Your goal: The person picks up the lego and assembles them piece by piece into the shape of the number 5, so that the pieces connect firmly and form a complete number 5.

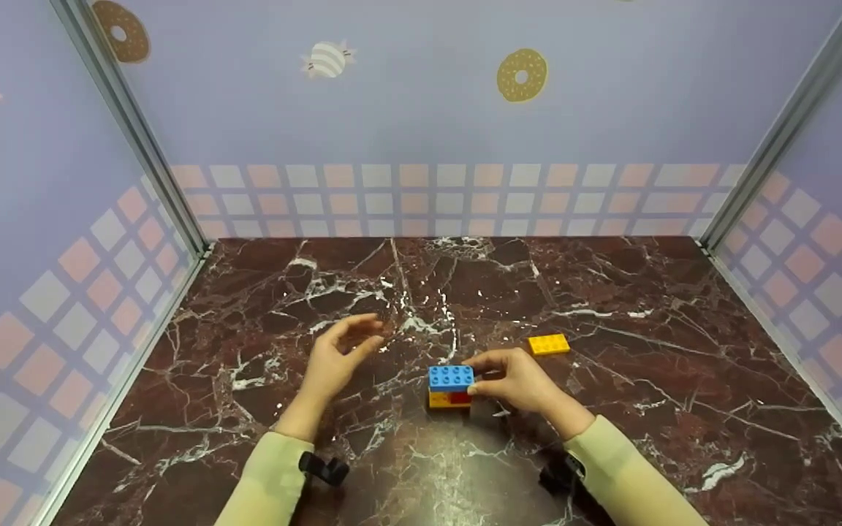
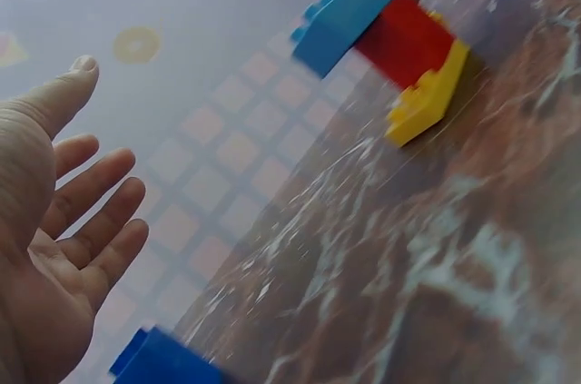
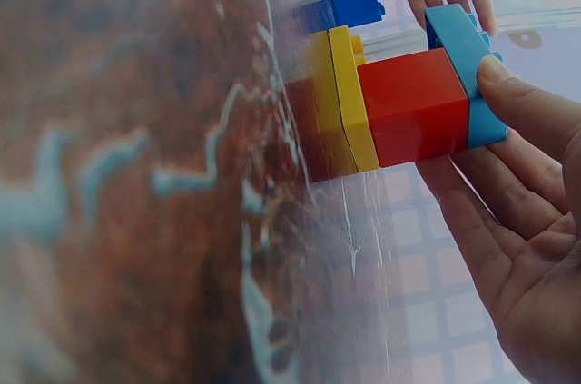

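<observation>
A small brick stack (image 1: 450, 387) stands on the marble table: a light blue plate on top, a red brick in the middle, a yellow plate at the bottom. My right hand (image 1: 481, 374) holds the stack from its right side. In the right wrist view the thumb (image 3: 513, 93) lies on the light blue plate (image 3: 454, 39) and the fingers (image 3: 495, 239) run along its side. My left hand (image 1: 362, 336) hovers to the left of the stack with relaxed fingers and holds nothing; its bare palm (image 2: 54, 221) shows in the left wrist view. A dark blue brick (image 3: 340, 10) lies on the table beyond the stack.
A loose yellow plate (image 1: 548, 343) lies on the table right of and behind my right hand. The dark blue brick (image 2: 163, 361) sits close below my left hand. Patterned walls with metal corner posts (image 1: 136, 139) enclose the table (image 1: 647, 307) on three sides.
</observation>
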Available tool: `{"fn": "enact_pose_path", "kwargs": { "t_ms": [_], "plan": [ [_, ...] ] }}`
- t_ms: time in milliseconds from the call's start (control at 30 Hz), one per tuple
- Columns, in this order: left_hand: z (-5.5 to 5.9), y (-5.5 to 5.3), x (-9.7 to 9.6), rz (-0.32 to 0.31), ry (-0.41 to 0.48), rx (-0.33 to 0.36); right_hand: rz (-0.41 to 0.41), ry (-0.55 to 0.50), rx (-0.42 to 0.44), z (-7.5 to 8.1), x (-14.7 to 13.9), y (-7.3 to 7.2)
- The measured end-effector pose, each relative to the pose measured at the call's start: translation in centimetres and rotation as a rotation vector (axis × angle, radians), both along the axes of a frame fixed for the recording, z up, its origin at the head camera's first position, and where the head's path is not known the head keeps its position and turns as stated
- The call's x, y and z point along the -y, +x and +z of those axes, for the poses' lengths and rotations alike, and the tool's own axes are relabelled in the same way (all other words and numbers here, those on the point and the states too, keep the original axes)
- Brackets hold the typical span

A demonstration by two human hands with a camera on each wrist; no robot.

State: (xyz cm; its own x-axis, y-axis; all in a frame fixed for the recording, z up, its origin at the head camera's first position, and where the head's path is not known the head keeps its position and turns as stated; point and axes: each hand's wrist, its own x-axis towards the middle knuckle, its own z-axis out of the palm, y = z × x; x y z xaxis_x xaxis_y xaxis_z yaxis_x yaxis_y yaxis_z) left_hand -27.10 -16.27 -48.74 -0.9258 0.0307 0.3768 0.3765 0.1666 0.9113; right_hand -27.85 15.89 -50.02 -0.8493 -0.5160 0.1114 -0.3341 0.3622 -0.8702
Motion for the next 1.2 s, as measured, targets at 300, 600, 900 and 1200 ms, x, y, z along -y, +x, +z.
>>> {"fn": "enact_pose_path", "kwargs": {
  "t_ms": [300,600,900,1200],
  "plan": [
    [-0.1,-0.7,3.5,0.013,0.017,0.051,-0.002,-0.002,0.002,-0.1,0.0,0.0],
    [-0.8,-0.9,6.4,-0.022,-0.037,0.17,0.002,-0.014,0.003,-0.2,0.0,-0.1],
    [-2.1,-1.2,8.0,-0.112,-0.097,0.221,0.001,-0.004,-0.003,-0.1,0.0,-0.1],
    [-2.9,-1.4,8.7,-0.196,-0.197,0.232,0.002,0.004,0.002,0.1,-0.1,0.0]
  ]
}}
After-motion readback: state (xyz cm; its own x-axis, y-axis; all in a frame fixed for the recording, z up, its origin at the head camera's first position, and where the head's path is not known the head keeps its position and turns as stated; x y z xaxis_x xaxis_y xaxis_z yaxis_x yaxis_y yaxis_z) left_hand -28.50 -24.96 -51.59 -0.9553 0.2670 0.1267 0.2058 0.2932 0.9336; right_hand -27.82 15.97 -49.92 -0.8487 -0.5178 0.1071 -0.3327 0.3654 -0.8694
